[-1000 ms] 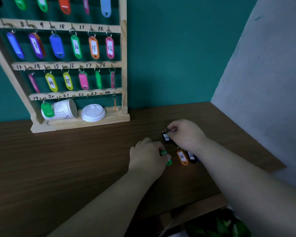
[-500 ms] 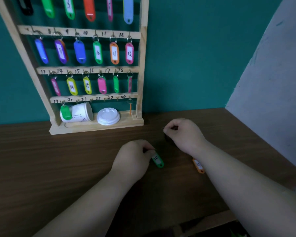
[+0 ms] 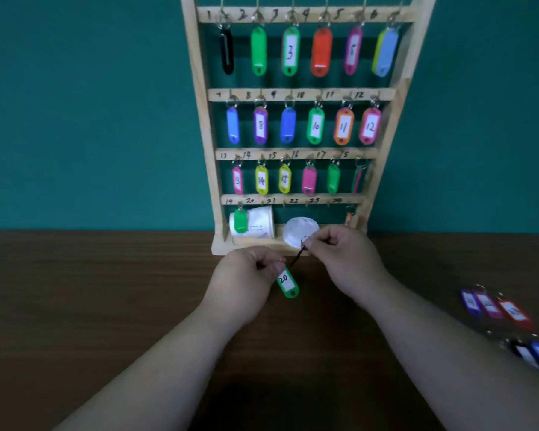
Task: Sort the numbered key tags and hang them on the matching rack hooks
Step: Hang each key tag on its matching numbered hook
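Left grip (image 3: 246,275) pinches green tag 20 (image 3: 287,283); right grip (image 3: 343,259) pinches a dark tag's ring (image 3: 305,241).
Hook 20 (image 3: 263,203) lies up-frame, nearest the left grip.

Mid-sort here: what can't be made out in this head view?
1. Loose plastic key tags at the wooden table's right edge: numbers blurred, head view.
2. Black key tag pinched by the right hand: edge-on, number hidden.
3. Small orange tag under hook 24 of the wooden rack: too small to read.
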